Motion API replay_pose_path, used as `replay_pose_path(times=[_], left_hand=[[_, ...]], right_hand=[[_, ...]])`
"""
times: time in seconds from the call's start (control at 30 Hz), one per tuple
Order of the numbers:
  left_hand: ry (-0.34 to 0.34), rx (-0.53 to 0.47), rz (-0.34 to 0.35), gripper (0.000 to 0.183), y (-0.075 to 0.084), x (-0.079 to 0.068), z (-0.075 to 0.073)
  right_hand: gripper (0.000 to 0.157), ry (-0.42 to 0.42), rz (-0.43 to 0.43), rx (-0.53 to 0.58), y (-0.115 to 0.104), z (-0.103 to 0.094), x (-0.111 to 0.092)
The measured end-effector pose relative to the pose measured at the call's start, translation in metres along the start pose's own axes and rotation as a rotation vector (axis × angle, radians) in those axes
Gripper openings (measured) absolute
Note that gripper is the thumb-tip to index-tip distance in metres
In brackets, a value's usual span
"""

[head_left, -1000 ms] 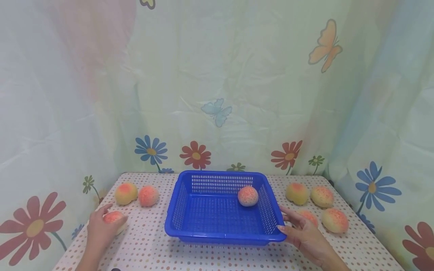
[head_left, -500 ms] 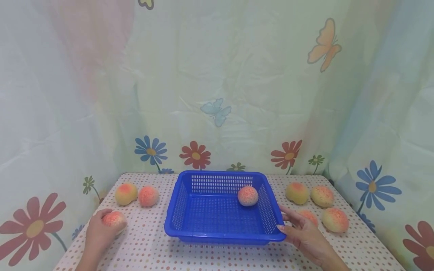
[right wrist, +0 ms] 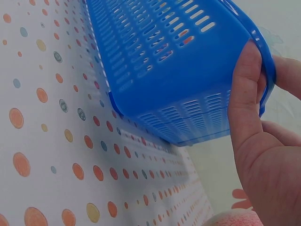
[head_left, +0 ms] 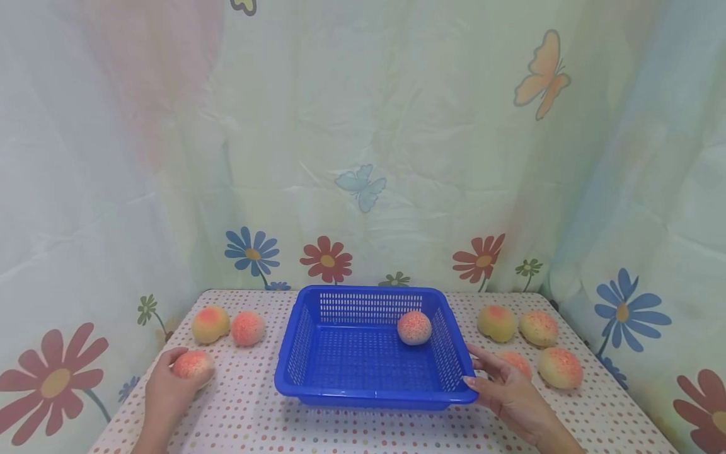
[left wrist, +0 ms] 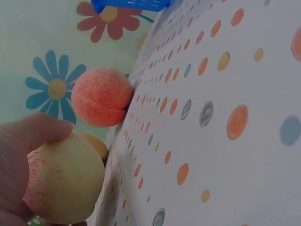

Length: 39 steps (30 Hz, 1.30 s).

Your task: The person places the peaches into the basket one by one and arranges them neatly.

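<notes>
My left hand (head_left: 170, 386) grips a toy peach (head_left: 194, 366) at the left of the table. In the left wrist view this peach (left wrist: 70, 181) shows a pale side with red speckles, the thumb across its top. Whether it touches the table I cannot tell. A pinkish-red peach (head_left: 247, 328) and a yellow one with a red top (head_left: 210, 325) lie just behind it. My right hand (head_left: 513, 397) holds the right rim of a blue plastic basket (head_left: 374, 395), thumb and fingers pinching the edge (right wrist: 269, 70). One speckled peach (head_left: 414, 328) sits inside, toward the basket's right back.
Right of the basket lie several more peaches: a yellow one (head_left: 496, 323), a speckled one (head_left: 539, 329), a larger one (head_left: 561, 368), and one (head_left: 517, 364) partly hidden behind my right hand. The dotted tablecloth (head_left: 244, 416) meets a flowered curtain (head_left: 363, 126) at the back.
My left hand's fingers have closed round the peach, which has shifted slightly to the right. The right hand and the basket stay about where they were.
</notes>
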<state>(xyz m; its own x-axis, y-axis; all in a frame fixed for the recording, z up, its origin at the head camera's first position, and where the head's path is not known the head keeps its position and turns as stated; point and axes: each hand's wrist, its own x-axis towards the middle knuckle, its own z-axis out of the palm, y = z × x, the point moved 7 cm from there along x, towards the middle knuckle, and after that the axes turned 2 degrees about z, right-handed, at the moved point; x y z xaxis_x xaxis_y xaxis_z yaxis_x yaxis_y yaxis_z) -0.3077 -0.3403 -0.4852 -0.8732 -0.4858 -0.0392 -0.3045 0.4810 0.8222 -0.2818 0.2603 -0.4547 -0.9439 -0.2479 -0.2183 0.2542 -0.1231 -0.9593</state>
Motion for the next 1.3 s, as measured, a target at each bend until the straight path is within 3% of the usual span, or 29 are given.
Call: replay_pose_path(times=[0.5, 0.87, 1.07, 1.3], left_hand=[[0.025, -0.003, 0.116, 0.100, 0.019, -0.008, 0.004], [0.043, -0.003, 0.258, 0.092, 0.053, -0.018, 0.007], [0.028, -0.018, 0.256, 0.094, 0.070, -0.026, 0.012], [0.030, -0.101, 0.322, 0.086, 0.094, -0.036, 0.016]], right_hand=[[0.073, -0.017, -0.011, -0.006, -0.002, 0.001, 0.000], [0.074, -0.001, -0.003, -0.007, -0.003, 0.001, -0.001], [0.075, 0.006, -0.001, -0.010, -0.003, 0.001, -0.001], [0.076, 0.011, -0.005, -0.018, -0.003, 0.000, 0.000]])
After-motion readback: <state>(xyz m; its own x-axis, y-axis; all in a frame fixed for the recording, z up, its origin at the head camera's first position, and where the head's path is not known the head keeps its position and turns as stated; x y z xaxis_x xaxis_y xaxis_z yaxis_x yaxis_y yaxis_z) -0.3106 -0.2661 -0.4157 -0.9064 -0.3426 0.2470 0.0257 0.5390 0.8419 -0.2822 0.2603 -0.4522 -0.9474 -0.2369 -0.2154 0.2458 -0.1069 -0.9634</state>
